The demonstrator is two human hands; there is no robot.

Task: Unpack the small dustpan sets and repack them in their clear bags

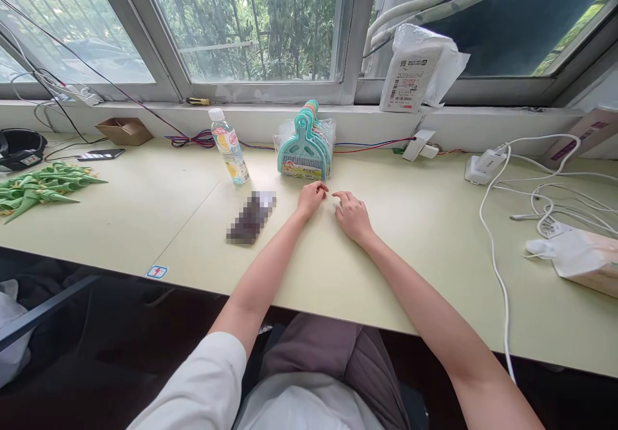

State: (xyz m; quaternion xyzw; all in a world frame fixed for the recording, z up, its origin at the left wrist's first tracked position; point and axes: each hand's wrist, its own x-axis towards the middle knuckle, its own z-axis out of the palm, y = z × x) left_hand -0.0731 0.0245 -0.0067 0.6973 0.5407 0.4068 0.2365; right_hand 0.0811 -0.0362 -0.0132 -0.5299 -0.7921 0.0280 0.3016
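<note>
My left hand (312, 199) rests on the table with its fingers loosely bent, and no held thing shows in it. Just across a small gap, my right hand (353, 216) lies with fingers apart and stretched forward, holding nothing. Right behind both hands stands a stack of small teal dustpan-and-brush sets (303, 150) in clear plastic wrap, upright against the wall ledge; other colours show at the handles behind. Left of my left forearm lies a dark flat object (251, 219), blurred by pixels. A drink bottle (230, 147) with a white cap stands behind it.
Green folded pieces (43, 185), a phone (101, 154) and an open cardboard box (123, 131) are at the left. White cables (492, 250), a power adapter (485, 165) and a tissue pack (584, 256) occupy the right. Another tissue pack (410, 73) sits on the sill.
</note>
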